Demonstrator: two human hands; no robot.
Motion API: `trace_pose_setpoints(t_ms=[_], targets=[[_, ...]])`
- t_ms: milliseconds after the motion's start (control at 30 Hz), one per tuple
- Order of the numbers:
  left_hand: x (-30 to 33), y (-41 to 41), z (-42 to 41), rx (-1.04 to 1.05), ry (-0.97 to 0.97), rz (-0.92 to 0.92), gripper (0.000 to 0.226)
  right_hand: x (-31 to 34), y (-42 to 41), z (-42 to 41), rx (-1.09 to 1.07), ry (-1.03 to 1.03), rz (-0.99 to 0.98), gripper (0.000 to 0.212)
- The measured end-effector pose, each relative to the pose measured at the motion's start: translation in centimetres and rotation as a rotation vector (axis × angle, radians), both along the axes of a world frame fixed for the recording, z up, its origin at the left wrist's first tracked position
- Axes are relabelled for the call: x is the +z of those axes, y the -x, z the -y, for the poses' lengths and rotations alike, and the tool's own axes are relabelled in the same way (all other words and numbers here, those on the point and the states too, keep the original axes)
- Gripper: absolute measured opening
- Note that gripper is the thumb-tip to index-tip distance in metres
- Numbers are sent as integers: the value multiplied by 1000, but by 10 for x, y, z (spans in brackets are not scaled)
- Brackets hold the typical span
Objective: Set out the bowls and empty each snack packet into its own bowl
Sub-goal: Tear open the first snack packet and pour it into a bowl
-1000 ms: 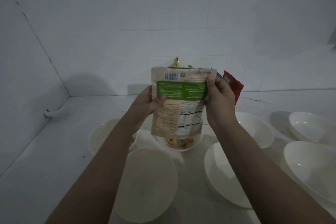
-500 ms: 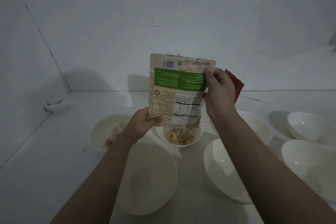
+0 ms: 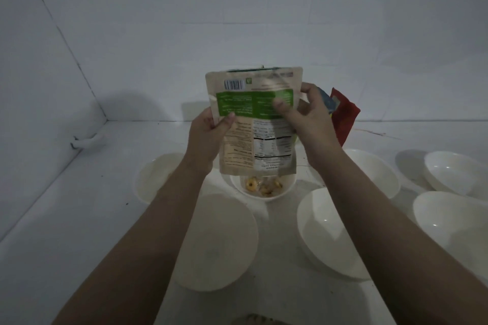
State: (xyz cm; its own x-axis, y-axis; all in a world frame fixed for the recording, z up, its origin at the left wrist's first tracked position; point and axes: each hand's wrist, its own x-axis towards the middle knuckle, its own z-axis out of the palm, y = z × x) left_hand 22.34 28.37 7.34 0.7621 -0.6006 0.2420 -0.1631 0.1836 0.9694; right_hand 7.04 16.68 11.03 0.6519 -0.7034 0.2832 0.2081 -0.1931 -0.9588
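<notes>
A tan snack packet (image 3: 253,124) with a green band hangs upside down, its mouth just above a small white bowl (image 3: 264,196) that holds yellow ring-shaped snacks (image 3: 250,183). My left hand (image 3: 208,137) pinches the packet's left edge with the thumb on the green band. On the right side my right hand (image 3: 309,119) grips the packet, thumb pressed on the band. Several cream bowls surround it: one near centre (image 3: 216,240), one to the right (image 3: 324,235), one at the left (image 3: 153,174) partly behind my forearm.
A red packet (image 3: 346,116) and a blue one (image 3: 327,100) lean against the back wall behind my right hand. More bowls sit at the right (image 3: 449,174), (image 3: 454,221), (image 3: 375,169). White tiled walls close the left and back. A small white object (image 3: 87,140) lies at the left wall.
My left hand moved up from the packet's lower corner to its left edge at the green band. My right thumb shifted onto the packet's face. The packet dropped slightly toward the bowl.
</notes>
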Motion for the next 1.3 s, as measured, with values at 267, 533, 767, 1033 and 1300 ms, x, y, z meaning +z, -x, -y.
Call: trace_pose_setpoints(t_ms=[267,533,767,1033,1300], targets=[[-5,16,-2,52,73,-43,13,-34,-1,9,8,45,-148,38],[-22,6,-25,152,194,-298,4,-72,12,3,72,-66,-322,28],[-26,30,-25,-6,32,-316,23,-60,59,-31,-179,-169,-46,24],[-28,127,24,-237,-6,-129,18,-54,156,-53,-624,-110,160,10],[-33,286,70,-642,-47,-29,3,-64,306,-74,-1064,-13,185,11]])
